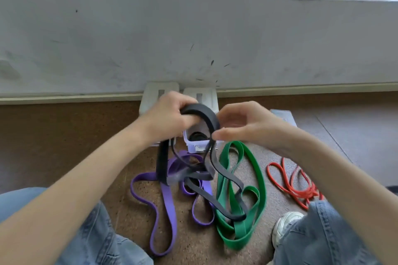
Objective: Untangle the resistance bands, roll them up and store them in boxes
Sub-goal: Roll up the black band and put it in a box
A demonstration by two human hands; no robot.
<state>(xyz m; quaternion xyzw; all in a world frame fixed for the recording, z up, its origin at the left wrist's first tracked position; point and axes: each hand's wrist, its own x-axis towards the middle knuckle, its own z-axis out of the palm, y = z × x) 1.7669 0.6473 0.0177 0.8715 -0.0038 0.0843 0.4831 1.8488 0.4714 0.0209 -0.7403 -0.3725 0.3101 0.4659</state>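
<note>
1. Two hands work at a black resistance band [206,117] held above a small clear storage box [199,143], which stands on the brown floor [64,135] near the foot of the grey wall [193,28].
2. Left hand [170,114]: its fingers are curled round the arched top of the black band, just left of the box.
3. Right hand [243,123]: thumb and fingertips are pressed together in a pinch on the black band where it comes down over the box; the other fingers curve loosely above.
4. From both hands the black band hangs down in front of the box and trails in loops across the other bands on the floor.
5. Inside the box lies something dark and coiled; what it is cannot be told.
6. Behind the box, two white lids or boxes [160,94] sit against the skirting of the wall, partly hidden by the hands.
7. In front of the box, a purple resistance band [167,204] sprawls to the left and a green resistance band [258,178] to the right, both crossed by the black one.
8. Further right of the box, a thin red resistance band [290,187] lies apart in a loose heap.
9. Right of the box lies a flat clear lid [284,116], partly behind the right forearm.
10. Blue jeans [97,232] and a white shoe [284,224] show at the bottom of the head view.
</note>
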